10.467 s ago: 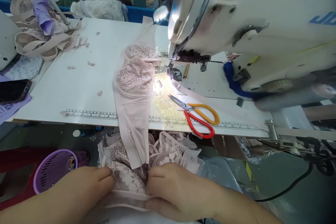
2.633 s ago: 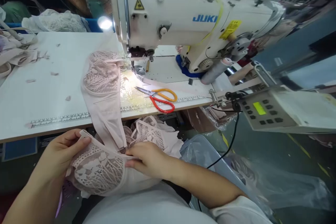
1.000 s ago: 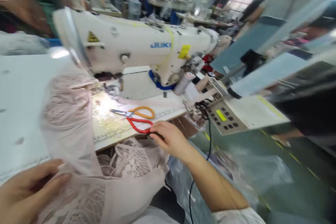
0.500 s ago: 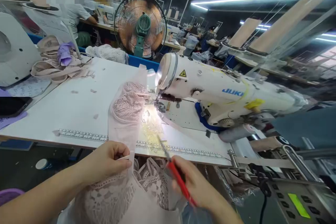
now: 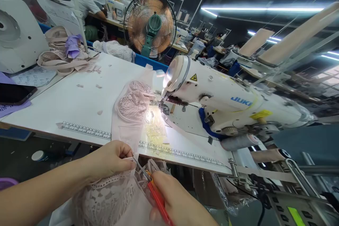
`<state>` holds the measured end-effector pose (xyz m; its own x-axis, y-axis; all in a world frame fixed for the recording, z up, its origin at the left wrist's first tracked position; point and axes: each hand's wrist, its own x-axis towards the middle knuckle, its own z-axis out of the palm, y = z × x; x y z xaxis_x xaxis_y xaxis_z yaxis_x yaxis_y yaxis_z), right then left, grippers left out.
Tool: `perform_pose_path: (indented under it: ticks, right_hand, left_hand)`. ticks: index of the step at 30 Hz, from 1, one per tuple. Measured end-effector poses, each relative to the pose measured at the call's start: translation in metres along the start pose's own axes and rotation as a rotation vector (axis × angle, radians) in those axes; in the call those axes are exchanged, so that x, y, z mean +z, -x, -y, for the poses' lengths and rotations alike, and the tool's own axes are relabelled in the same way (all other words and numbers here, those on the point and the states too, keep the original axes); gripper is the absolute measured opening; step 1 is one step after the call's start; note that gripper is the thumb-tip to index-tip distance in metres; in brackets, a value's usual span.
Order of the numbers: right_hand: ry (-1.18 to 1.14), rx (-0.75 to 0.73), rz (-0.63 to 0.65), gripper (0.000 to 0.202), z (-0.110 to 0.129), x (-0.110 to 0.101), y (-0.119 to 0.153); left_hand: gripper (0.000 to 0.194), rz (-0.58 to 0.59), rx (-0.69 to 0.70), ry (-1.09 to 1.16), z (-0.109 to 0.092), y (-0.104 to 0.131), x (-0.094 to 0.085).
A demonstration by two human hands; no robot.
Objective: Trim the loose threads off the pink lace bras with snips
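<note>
Pale pink lace bras (image 5: pixel 106 194) hang over the table's front edge toward my lap, joined to a piece lying flat on the table. My left hand (image 5: pixel 116 157) pinches the edge of the pink fabric between thumb and fingers. In my right hand (image 5: pixel 172 194) is a pair of red-handled scissors (image 5: pixel 158 196), their metal tips at the fabric right beside my left fingertips. Whether the blades are apart I cannot tell. Farther up, a lace bra cup (image 5: pixel 132 106) lies by the lit needle area of the sewing machine (image 5: pixel 212 91).
A printed ruler (image 5: pixel 182 152) runs along the front of the white table (image 5: pixel 87 102). Fabric scraps (image 5: pixel 99 112) lie on the left, near a dark phone (image 5: pixel 16 93) and heaped straps (image 5: pixel 55 56). A fan (image 5: pixel 150 24) stands behind. Another person (image 5: pixel 88 7) sits at the back left.
My right hand has brought the scissors left to the fabric at my left fingers. The left hand keeps its pinch. The whole view has shifted slightly.
</note>
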<state>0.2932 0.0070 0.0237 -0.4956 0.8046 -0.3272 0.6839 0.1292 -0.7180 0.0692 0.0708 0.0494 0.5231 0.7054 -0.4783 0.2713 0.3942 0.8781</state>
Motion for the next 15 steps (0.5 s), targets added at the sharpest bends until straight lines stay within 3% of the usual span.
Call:
perform_pose_path:
  ticks: [15]
  right_hand:
    - [-0.045,0.071,0.055,0.039,0.0098,-0.0099,0.0039]
  left_hand:
    - [0.018,0.055,-0.054,0.066,0.0001,-0.0045,-0.002]
